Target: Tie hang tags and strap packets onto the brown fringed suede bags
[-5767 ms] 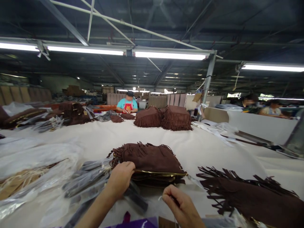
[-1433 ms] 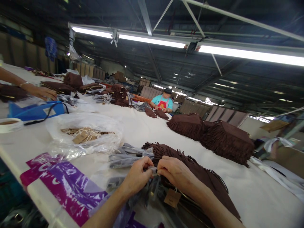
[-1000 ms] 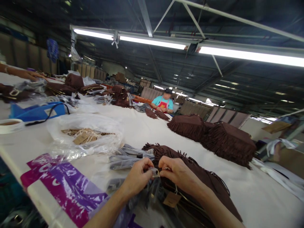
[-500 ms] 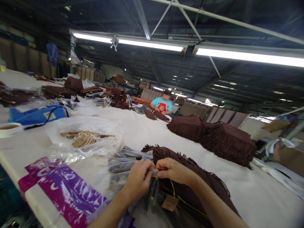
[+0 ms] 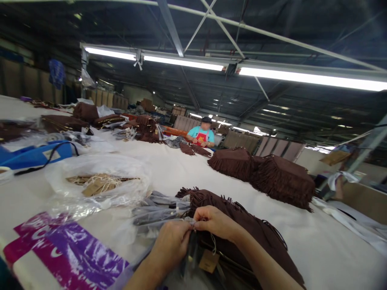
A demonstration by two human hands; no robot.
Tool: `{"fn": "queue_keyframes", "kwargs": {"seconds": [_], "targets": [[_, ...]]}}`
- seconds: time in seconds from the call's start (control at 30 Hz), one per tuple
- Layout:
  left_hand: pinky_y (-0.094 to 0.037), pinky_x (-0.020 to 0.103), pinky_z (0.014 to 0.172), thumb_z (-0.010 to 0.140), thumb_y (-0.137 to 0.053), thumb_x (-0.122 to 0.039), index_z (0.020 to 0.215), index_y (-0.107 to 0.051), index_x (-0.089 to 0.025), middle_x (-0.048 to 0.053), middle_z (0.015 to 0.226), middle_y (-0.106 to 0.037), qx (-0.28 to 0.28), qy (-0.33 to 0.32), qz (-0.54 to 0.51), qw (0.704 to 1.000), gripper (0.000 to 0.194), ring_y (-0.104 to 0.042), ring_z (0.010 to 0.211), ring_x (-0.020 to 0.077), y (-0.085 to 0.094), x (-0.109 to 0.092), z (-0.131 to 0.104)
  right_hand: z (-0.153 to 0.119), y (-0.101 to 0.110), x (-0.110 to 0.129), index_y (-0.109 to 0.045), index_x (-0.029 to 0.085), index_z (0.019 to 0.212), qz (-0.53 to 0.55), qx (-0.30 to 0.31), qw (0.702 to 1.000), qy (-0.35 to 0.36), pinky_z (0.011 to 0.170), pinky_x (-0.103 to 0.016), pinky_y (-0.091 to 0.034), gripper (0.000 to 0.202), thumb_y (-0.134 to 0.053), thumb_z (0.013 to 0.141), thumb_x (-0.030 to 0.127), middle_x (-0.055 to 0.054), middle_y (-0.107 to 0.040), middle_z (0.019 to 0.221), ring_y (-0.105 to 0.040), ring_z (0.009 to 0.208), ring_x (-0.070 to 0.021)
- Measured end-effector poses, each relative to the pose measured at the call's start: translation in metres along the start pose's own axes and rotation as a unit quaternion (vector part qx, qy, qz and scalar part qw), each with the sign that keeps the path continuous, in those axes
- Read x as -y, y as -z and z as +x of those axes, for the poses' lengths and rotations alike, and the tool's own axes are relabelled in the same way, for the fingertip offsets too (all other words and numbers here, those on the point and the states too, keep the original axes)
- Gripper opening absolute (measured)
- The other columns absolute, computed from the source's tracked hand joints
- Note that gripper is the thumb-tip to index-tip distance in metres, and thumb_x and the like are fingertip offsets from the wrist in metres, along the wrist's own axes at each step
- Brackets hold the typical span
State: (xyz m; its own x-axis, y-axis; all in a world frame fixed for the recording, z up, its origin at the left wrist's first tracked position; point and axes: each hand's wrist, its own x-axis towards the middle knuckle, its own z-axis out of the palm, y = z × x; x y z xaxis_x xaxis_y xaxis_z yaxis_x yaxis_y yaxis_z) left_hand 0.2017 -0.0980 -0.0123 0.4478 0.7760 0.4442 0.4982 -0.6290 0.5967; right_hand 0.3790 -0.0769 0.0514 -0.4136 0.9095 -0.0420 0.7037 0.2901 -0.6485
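Head view: tags (image 5: 101, 186) in plastic bag (image 5: 99, 162) near brown fringed bag (image 5: 266, 235)

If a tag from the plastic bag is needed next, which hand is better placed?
Probably the left hand: it is nearer the plastic bag; the right hand is by the fringed bag.

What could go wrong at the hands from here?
1. The brown tag hangs on a string near the bag's gold zip; the string might snag there.
2. The left hand and right hand meet fingertip to fingertip, hiding detail; a slip might go unnoticed.
3. Plastic-wrapped pieces crowd the left hand and may tangle.
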Motion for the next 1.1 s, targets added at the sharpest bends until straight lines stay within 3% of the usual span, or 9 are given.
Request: {"fn": "queue_keyframes", "kwargs": {"seconds": [0.2,0.33,0.47,0.57,0.73,0.9,1.0,1.1], "targets": [[-0.038,0.029,0.065,0.086,-0.041,-0.013,0.078,-0.07,-0.02,0.008,0.081,-0.074,0.045,0.077,0.013,0.996,0.031,-0.068,0.08,0.0246,-0.004,0.0,0.0,-0.01,-0.006,0.006,-0.062,0.017,0.068,-0.041,-0.046,0.998,0.02,0.054,-0.021,-0.029,0.007,-0.062,0.072,0.011,0.006,-0.051,0.062,-0.045,0.059,-0.0112],[-0.037,0.028,0.066,0.079,-0.044,-0.016,0.069,-0.069,-0.019,0.005,0.075,-0.07,0.01,0.1,-0.092,0.991,0.027,-0.064,0.076,0.0221,-0.013,0.001,0.003,-0.015,-0.007,0.009,-0.061,0.017,0.07,-0.057,-0.065,0.996,0.034,0.054,-0.021,-0.028,0.009,-0.059,0.075,0.01,0.006,-0.051,0.062,-0.045,0.06,-0.0113],[-0.029,0.025,0.056,0.073,-0.044,-0.024,0.056,-0.062,-0.018,-0.002,0.053,-0.051,0.0,0.147,-0.304,0.941,0.025,-0.047,0.055,0.0147,-0.021,0.005,0.01,-0.016,-0.006,0.009,-0.06,0.017,0.07,-0.04,-0.066,0.996,0.033,0.053,-0.021,-0.028,0.008,-0.058,0.075,0.011,0.007,-0.049,0.061,-0.043,0.059,-0.0114],[-0.022,0.026,0.05,0.068,-0.05,-0.034,0.048,-0.053,-0.018,-0.005,0.046,-0.037,-0.01,0.207,-0.372,0.905,0.026,-0.033,0.048,0.0115,-0.025,0.007,0.013,-0.016,-0.005,0.008,-0.06,0.017,0.07,-0.038,-0.071,0.996,0.041,0.054,-0.021,-0.029,0.008,-0.058,0.073,0.01,0.006,-0.051,0.062,-0.045,0.06,-0.0118],[-0.023,0.025,0.052,0.062,-0.062,-0.042,0.051,-0.057,-0.017,-0.005,0.047,-0.04,-0.056,0.244,-0.442,0.861,0.027,-0.031,0.049,0.0102,-0.035,0.009,0.015,-0.015,-0.007,0.007,-0.061,0.017,0.069,-0.043,-0.078,0.995,0.04,0.055,-0.021,-0.029,0.009,-0.059,0.073,0.009,0.006,-0.053,0.062,-0.046,0.06,-0.0119],[-0.025,0.024,0.053,0.059,-0.062,-0.037,0.052,-0.056,-0.017,-0.005,0.051,-0.043,-0.098,0.224,-0.469,0.848,0.023,-0.033,0.052,0.0098,-0.047,0.01,0.019,-0.012,-0.013,0.003,-0.061,0.017,0.068,-0.058,-0.095,0.993,0.046,0.055,-0.022,-0.029,0.01,-0.059,0.072,0.008,0.006,-0.054,0.063,-0.047,0.061,-0.0114],[-0.025,0.023,0.05,0.057,-0.059,-0.032,0.052,-0.054,-0.018,-0.005,0.05,-0.045,-0.106,0.231,-0.464,0.849,0.016,-0.035,0.05,0.0092,-0.044,0.01,0.02,-0.014,-0.012,0.005,-0.063,0.017,0.071,-0.024,-0.086,0.995,0.035,0.055,-0.022,-0.031,0.008,-0.06,0.071,0.01,0.005,-0.056,0.064,-0.048,0.062,-0.0117],[-0.019,0.022,0.044,0.057,-0.057,-0.03,0.052,-0.056,-0.018,-0.006,0.043,-0.043,-0.064,0.265,-0.476,0.836,0.013,-0.031,0.042,0.0078,-0.026,0.009,0.018,-0.021,-0.005,0.012,-0.064,0.017,0.08,0.066,-0.051,0.997,0.007,0.055,-0.021,-0.034,0.014,-0.057,0.069,0.012,0.004,-0.059,0.071,-0.05,0.063,-0.0119]]}}
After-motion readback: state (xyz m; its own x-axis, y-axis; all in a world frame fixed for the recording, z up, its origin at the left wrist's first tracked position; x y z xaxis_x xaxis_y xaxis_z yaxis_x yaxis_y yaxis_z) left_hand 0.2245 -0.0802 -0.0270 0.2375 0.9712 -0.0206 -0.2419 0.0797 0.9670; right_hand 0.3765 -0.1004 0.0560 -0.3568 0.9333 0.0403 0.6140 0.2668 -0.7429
